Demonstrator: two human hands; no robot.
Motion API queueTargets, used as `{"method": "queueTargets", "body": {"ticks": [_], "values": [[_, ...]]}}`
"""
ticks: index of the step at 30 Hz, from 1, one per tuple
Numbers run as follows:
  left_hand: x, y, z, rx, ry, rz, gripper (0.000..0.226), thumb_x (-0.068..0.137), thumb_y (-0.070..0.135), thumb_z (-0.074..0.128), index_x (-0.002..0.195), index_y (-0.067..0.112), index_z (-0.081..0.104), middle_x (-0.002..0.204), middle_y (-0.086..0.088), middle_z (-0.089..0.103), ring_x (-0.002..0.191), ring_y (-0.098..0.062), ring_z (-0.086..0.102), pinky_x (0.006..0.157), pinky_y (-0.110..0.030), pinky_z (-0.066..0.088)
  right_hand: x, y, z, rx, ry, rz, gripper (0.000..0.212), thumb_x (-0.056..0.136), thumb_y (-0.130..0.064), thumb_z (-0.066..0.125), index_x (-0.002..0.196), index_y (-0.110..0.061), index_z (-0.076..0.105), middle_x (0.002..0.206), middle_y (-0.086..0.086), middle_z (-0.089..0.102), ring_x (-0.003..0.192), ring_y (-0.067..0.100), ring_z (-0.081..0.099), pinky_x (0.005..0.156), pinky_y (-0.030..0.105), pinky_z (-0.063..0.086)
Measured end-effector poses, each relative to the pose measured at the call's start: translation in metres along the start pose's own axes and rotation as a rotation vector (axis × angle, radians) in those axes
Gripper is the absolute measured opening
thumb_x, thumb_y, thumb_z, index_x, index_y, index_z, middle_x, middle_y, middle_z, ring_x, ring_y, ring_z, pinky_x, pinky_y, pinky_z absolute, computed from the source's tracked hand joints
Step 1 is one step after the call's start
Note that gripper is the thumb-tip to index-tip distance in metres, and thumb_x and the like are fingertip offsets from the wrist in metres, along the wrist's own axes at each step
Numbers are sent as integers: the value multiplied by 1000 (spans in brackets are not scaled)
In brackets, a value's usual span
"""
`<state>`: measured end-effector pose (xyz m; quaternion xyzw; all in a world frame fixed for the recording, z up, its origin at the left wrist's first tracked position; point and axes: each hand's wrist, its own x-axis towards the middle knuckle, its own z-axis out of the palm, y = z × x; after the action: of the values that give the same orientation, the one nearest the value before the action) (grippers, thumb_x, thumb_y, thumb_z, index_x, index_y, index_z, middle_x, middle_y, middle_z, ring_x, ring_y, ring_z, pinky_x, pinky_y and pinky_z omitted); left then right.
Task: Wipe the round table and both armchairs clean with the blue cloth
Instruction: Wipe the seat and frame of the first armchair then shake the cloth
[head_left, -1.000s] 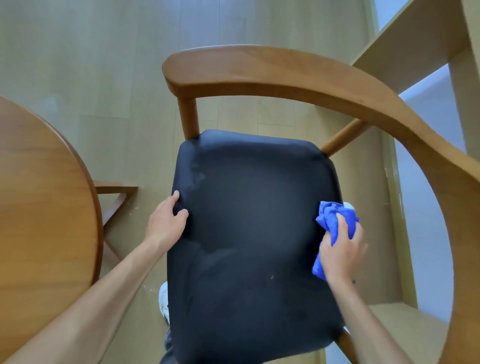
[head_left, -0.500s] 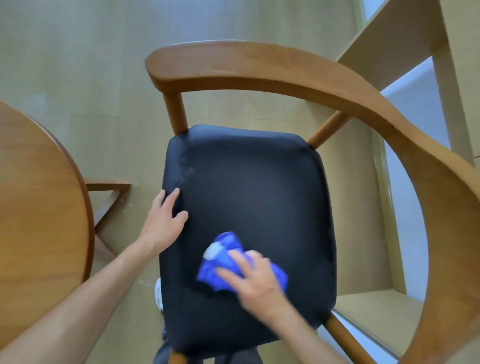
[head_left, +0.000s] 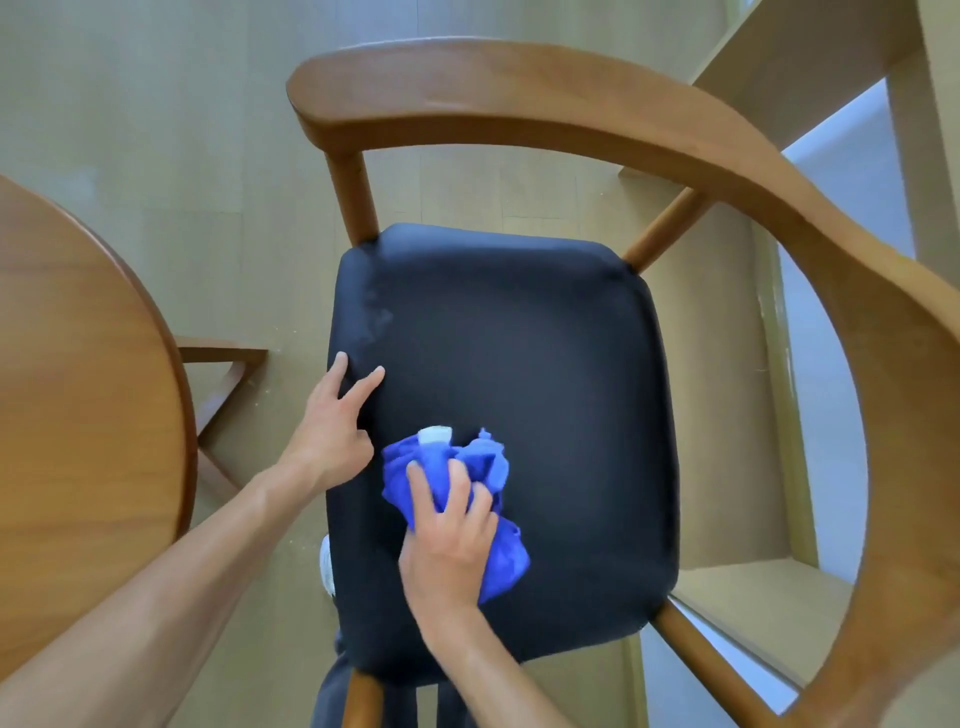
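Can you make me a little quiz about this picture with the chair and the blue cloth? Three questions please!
1. True or false: the crumpled blue cloth lies on the round brown wooden table.
2. Which hand presses the cloth? A) left hand B) right hand C) both
3. Fill in: the left hand rests on the left edge of the armchair's black padded ____.

Key:
1. False. The cloth is on the black padded seat of the wooden armchair.
2. B. The right hand bunches the cloth with curled fingers.
3. Seat.
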<state>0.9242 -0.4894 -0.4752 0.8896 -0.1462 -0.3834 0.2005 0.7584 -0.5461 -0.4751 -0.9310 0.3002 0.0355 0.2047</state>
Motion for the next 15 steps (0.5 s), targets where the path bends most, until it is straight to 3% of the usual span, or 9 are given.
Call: {"method": "queueTargets", "body": {"ticks": [6, 11, 13, 15], "values": [[-1, -1, 6, -41, 11, -4, 74, 85, -5, 44, 148, 29, 30, 161, 3, -5, 147, -18, 4, 114, -36, 28, -22, 51, -21, -84, -296, -589, 45, 72, -21, 59, 116, -33, 59, 122, 5, 59, 86, 30, 54, 69, 35, 42], [-2, 0, 9, -40, 18, -9, 76, 84, -5, 45, 149, 30, 28, 160, 2, -7, 147, -17, 2, 114, -35, 28, -7, 37, -41, 77, -319, -511, 50, 66, -14, 61, 115, -27, 65, 118, 8, 60, 83, 29, 55, 70, 34, 49], [-2, 0, 6, -47, 21, -5, 74, 84, -5, 46, 148, 29, 31, 161, 1, -5, 147, -18, 5, 114, -35, 28, 0, 27, -52, 328, -395, -402, 53, 73, -19, 59, 125, -30, 59, 129, 2, 52, 99, 25, 53, 85, 27, 46], [-1, 0, 3, -69, 18, -2, 73, 83, -6, 47, 147, 28, 34, 161, 2, -2, 147, -18, 8, 112, -35, 30, 7, 24, -64, 605, -512, -257, 52, 78, -24, 55, 127, -40, 52, 132, -12, 45, 114, 8, 49, 95, 12, 36]]}}
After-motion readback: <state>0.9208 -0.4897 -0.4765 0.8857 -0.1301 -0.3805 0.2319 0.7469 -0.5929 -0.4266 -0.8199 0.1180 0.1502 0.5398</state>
